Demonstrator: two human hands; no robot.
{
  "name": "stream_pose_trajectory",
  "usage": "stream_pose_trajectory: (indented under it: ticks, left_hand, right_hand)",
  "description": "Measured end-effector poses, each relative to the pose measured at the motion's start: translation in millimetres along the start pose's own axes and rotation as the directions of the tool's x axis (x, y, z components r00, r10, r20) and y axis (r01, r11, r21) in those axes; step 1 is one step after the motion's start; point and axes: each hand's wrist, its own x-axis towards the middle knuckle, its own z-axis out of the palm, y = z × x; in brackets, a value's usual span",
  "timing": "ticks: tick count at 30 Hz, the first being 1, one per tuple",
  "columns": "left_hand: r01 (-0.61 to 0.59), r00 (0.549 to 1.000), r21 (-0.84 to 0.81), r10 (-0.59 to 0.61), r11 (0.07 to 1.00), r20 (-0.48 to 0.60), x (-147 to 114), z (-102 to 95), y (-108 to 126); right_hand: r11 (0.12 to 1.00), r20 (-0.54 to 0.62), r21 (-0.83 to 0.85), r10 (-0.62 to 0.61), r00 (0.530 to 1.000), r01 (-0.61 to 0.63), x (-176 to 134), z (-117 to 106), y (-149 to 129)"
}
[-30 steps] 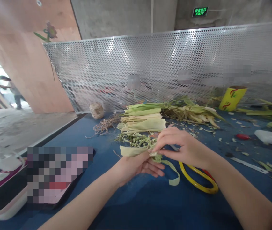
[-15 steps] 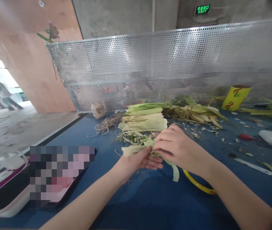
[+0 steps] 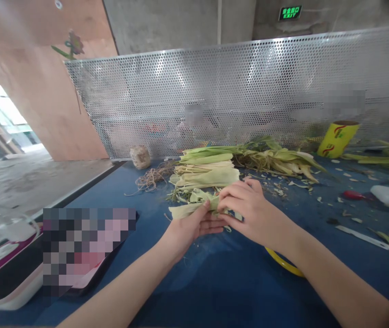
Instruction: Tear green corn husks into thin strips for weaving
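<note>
A pale green husk-like leaf (image 3: 184, 211) lies across my left hand (image 3: 194, 223), with the thumb on top and the fingers beneath it. My right hand (image 3: 240, 205) has its fingers curled at the right end of the same leaf, which they partly cover. Just behind the hands is a small heap of leafy green scraps (image 3: 197, 196). Farther back, a flat stack of pale green leaves (image 3: 208, 177) is laid out in layers. A yellow ring (image 3: 285, 264) is partly hidden beneath my right forearm.
A leafy bundle (image 3: 283, 159) and a yellow roll (image 3: 338, 139) stand before a perforated metal screen (image 3: 215, 86). Tangled twine (image 3: 155, 177) is left of the stack. At right are a white blade-like strip (image 3: 363, 237) and scraps; at left, a blurred-out tablet-like object (image 3: 88, 273).
The leaf strip that hung below my right hand has been drawn up and is mostly out of sight. Both hands have shifted slightly. A distant person has moved toward the left edge.
</note>
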Motion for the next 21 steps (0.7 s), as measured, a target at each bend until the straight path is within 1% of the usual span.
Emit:
stream_pose_trajectory:
  ticks: [3,6,8,10,13,16,18,21]
  left_hand:
    - [-0.006,0.998,0.029,0.007,1.0,-0.055,0.6,0.6,-0.8]
    - [-0.004,0.999,0.054,0.007,0.999,-0.043,-0.3,1.0,0.3]
    - [-0.017,1.0,0.066,0.019,0.998,-0.023,-1.2,1.0,1.3]
    - [-0.031,0.999,0.074,0.033,0.997,-0.02,-1.6,1.0,2.0]
    - [-0.03,0.999,0.062,0.032,0.998,-0.039,-1.0,0.9,2.4]
    - [-0.048,0.996,0.032,0.05,0.998,-0.073,0.5,0.4,3.1]
    - [-0.064,0.994,0.014,0.065,0.998,-0.084,1.3,0.2,4.1]
    - [-0.061,0.996,-0.001,0.061,0.998,-0.068,1.0,1.1,6.3]
  right_hand:
    - [0.991,-0.009,0.043,0.125,0.992,-0.124,0.1,4.3,-0.9]
    - [0.98,-0.002,0.089,0.179,0.984,-0.178,0.8,7.1,-1.7]
    - [0.976,-0.019,0.106,0.193,0.981,-0.19,1.3,8.1,-1.9]
    - [0.982,-0.035,0.102,0.163,0.986,-0.159,1.6,8.5,-1.4]
    - [0.996,-0.055,0.063,0.061,0.997,-0.057,1.5,7.7,0.8]
    - [0.998,-0.063,0.046,-0.031,0.998,0.034,1.3,5.6,3.3]
    - [0.996,-0.062,0.051,-0.064,0.996,0.067,1.0,4.9,4.7]
    - [0.996,-0.068,0.031,-0.083,0.994,0.086,-0.6,6.2,5.9]
